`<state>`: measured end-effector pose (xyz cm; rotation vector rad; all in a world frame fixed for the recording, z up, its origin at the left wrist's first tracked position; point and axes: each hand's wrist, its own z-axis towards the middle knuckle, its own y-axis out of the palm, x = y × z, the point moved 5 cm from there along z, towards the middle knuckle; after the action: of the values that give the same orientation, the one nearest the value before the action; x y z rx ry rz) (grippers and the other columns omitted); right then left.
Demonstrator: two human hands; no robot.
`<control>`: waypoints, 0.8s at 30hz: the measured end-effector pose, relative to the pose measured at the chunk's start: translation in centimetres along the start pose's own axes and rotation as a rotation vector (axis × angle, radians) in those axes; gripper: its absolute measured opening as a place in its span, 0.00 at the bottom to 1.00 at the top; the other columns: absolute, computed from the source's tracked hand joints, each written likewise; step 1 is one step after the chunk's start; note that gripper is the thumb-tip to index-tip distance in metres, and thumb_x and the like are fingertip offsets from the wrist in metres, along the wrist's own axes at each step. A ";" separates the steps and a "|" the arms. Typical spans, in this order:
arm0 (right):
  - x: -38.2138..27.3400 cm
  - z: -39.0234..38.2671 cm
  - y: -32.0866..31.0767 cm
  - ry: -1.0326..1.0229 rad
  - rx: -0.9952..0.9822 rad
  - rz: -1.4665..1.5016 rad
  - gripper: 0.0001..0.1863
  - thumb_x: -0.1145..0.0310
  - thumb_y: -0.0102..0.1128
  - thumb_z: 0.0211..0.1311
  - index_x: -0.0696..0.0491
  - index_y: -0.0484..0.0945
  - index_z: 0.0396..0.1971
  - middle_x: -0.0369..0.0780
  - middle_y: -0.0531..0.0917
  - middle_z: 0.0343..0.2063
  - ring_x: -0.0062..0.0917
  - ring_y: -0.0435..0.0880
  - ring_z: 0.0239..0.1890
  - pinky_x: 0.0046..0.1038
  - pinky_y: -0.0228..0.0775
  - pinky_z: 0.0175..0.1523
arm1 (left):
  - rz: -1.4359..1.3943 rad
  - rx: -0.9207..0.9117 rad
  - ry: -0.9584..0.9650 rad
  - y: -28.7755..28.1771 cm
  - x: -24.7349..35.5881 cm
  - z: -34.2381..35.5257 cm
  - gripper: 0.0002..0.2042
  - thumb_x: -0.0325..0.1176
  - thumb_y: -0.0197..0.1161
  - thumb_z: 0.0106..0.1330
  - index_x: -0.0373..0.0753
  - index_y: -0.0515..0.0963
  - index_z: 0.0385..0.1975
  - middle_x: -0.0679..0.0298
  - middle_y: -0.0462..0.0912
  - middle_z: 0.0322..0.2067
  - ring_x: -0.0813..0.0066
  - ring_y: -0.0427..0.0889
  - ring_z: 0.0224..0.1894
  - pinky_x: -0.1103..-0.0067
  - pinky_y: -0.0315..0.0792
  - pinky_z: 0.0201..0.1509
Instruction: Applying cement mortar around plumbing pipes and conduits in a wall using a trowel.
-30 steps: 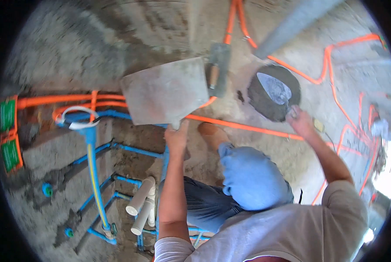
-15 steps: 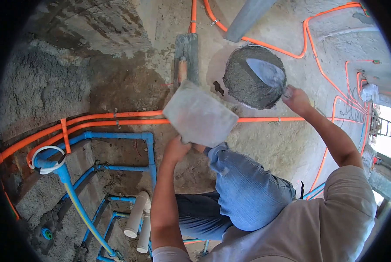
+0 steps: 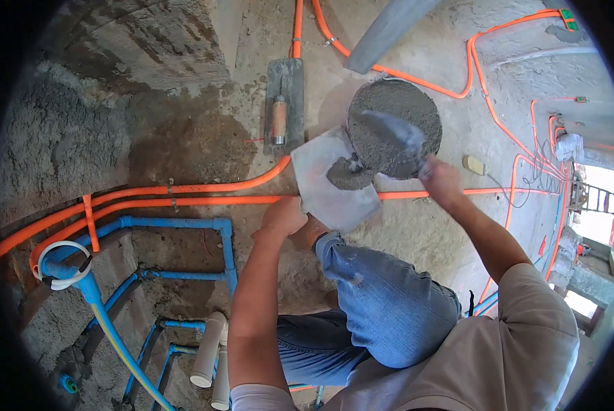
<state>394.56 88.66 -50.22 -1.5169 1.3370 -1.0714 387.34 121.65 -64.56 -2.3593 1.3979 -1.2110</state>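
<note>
My left hand (image 3: 281, 220) grips a square grey plastering board (image 3: 341, 209), held low over the floor and orange conduits. A lump of wet mortar (image 3: 348, 178) lies on the board beside the round container (image 3: 440, 123) of grey mortar. My right hand (image 3: 442, 181) is closed on a pointed trowel (image 3: 399, 130), whose smeared blade is in the container's mortar near the board's edge; its handle is mostly covered by my fingers. A rectangular finishing trowel with a wooden handle (image 3: 279, 118) lies on the floor just beyond the board.
Orange conduits (image 3: 214, 201) cross the floor and climb the walls. Blue pipes (image 3: 170, 222), a white coiled hose (image 3: 64, 253) and white stub pipes (image 3: 207, 349) are at lower left. A grey pipe (image 3: 389, 34) angles in from above. A yellowish block (image 3: 474, 164) lies right of the container.
The board has moved up and right toward the container, turned, and now carries a mortar lump where it was bare. My right hand has moved down-left with the trowel.
</note>
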 end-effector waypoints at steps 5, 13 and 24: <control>0.7 -0.1 4.0 0.029 -0.162 0.045 0.12 0.64 0.58 0.52 0.54 0.72 0.34 0.51 0.81 0.28 0.47 0.81 0.34 0.47 0.73 0.40 | -0.026 0.030 0.021 1.9 -0.2 0.0 0.17 0.36 0.58 0.49 0.35 0.78 0.38 0.46 0.80 0.37 0.48 0.79 0.42 0.62 0.73 0.46; -3.7 -5.6 5.1 0.048 -0.311 0.236 0.16 0.61 0.60 0.51 0.53 0.74 0.38 0.51 0.81 0.30 0.48 0.81 0.35 0.46 0.72 0.41 | -0.060 0.037 0.074 2.7 -0.9 0.0 0.17 0.38 0.61 0.51 0.37 0.79 0.39 0.48 0.81 0.39 0.50 0.80 0.43 0.63 0.73 0.49; 2.3 0.5 5.3 -0.004 -0.169 -0.044 0.10 0.67 0.53 0.54 0.53 0.75 0.36 0.49 0.82 0.28 0.46 0.82 0.35 0.46 0.73 0.39 | -0.029 0.081 0.108 3.2 -0.3 0.4 0.17 0.39 0.66 0.49 0.35 0.80 0.36 0.49 0.82 0.37 0.51 0.80 0.43 0.64 0.71 0.51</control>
<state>393.67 85.92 -55.23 -1.6776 1.4268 -1.0022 385.39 119.95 -66.55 -2.2987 1.3224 -1.3945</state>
